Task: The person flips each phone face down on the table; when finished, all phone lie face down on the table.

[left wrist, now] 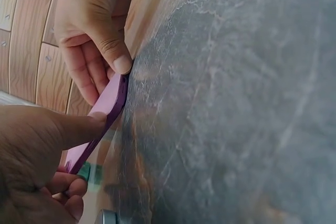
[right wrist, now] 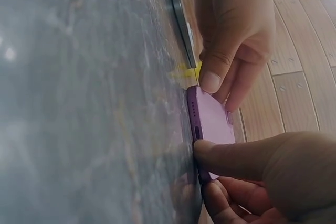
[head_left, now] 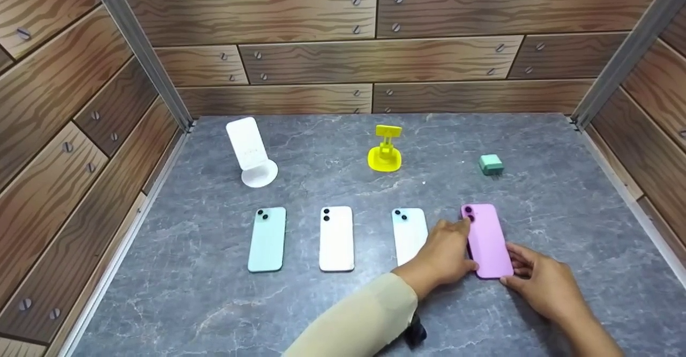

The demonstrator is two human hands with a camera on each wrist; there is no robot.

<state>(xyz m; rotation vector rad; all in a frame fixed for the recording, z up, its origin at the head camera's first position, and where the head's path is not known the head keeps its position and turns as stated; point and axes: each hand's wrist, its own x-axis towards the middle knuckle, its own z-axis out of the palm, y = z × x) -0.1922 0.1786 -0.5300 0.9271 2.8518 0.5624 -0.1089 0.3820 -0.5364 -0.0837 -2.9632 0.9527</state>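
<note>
A pink-purple phone lies back up at the right end of a row of phones, its two camera lenses at the upper left. My left hand grips its left long edge, fingers near the lenses and thumb near the lower corner. At the lower right corner, my right hand pinches the phone, thumb on the bottom edge and fingers along the side. In the right wrist view the thumb presses beside the charging port. Just left of it, the pale blue phone is partly hidden by my left hand.
A white phone and a mint phone lie further left. Behind them stand a white phone stand and a yellow stand. A small green block sits at the back right. Wood-patterned walls border the grey marbled table.
</note>
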